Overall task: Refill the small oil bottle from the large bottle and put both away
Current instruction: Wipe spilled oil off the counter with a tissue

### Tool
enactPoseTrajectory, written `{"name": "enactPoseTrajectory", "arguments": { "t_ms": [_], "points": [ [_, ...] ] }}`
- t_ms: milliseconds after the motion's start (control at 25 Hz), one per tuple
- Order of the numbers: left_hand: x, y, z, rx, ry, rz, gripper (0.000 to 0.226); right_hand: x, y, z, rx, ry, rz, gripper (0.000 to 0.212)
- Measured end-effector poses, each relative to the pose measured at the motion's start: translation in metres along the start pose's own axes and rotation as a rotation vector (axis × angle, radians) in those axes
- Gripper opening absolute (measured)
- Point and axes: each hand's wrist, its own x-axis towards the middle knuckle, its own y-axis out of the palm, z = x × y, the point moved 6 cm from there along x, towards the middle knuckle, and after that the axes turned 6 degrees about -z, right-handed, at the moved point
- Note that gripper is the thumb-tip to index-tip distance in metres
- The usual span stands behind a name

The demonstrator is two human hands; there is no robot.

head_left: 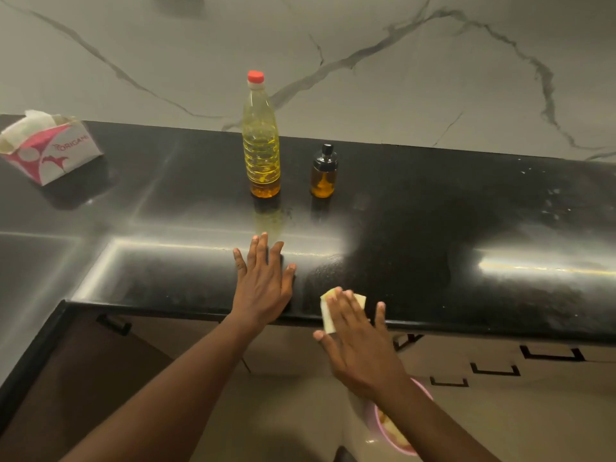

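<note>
A tall clear oil bottle [261, 141] with a red cap stands upright on the black counter [433, 228], a little amber oil at its bottom. To its right stands the small oil bottle [324, 173] with a black pourer top, holding amber oil. My left hand [263, 281] lies flat and open on the counter near the front edge, well in front of the large bottle. My right hand [356, 335] presses flat on a folded pale yellow tissue [333, 311] at the counter's front edge.
A pink and white tissue box [50, 151] sits at the back left. A marble wall [366, 61] rises behind the counter. Cabinet doors with black handles [493, 370] lie below the edge. A pink-rimmed bin [390, 428] stands on the floor under my right arm.
</note>
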Motion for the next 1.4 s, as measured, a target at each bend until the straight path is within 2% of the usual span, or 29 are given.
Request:
{"name": "enactPoseTrajectory", "arguments": {
  "t_ms": [160,280,400,480,640,720,800,880,1000,1120,1200,1320,1400],
  "points": [
    [0.015,0.009,-0.013,0.007,0.087,0.018,0.058,0.084,-0.026,-0.030,-0.046,0.190,0.040,0.076],
    [0.028,0.016,-0.027,-0.015,0.080,0.040,0.058,0.115,-0.022,0.004,0.005,0.072,0.054,0.071],
    [0.039,0.016,-0.020,-0.016,0.061,0.028,0.059,0.065,-0.005,-0.001,0.041,-0.039,0.009,0.072],
    [0.039,0.017,-0.016,-0.004,0.059,0.013,0.062,0.061,-0.013,-0.037,-0.026,0.034,-0.014,0.073],
    [0.042,0.020,-0.013,0.071,0.025,0.029,0.076,0.145,-0.045,-0.059,-0.072,0.204,0.070,0.070],
    [0.042,0.021,-0.013,0.080,0.019,0.037,0.079,0.159,-0.041,-0.035,-0.056,0.107,0.075,0.072],
    [0.041,0.020,-0.009,0.085,0.016,0.035,0.080,0.131,-0.023,-0.016,-0.012,-0.030,0.062,0.074],
    [0.040,0.020,-0.009,0.080,0.021,0.029,0.082,0.096,-0.015,-0.028,0.007,-0.067,0.027,0.075],
    [0.040,0.018,-0.013,0.048,0.038,0.011,0.084,0.113,-0.033,-0.079,-0.034,0.137,-0.003,0.075],
    [0.043,0.017,-0.012,0.043,0.032,0.022,0.083,0.167,-0.051,-0.088,-0.049,0.289,0.054,0.075],
    [0.045,0.018,-0.009,0.053,0.017,0.025,0.083,0.183,-0.046,-0.066,-0.030,0.210,0.054,0.077],
    [0.049,0.020,-0.005,0.050,-0.011,0.005,0.080,0.143,-0.018,-0.036,0.018,0.025,0.016,0.080],
    [0.056,0.020,-0.003,0.035,-0.030,-0.014,0.077,0.116,-0.012,-0.048,0.016,0.016,-0.030,0.080]
  ]
}}
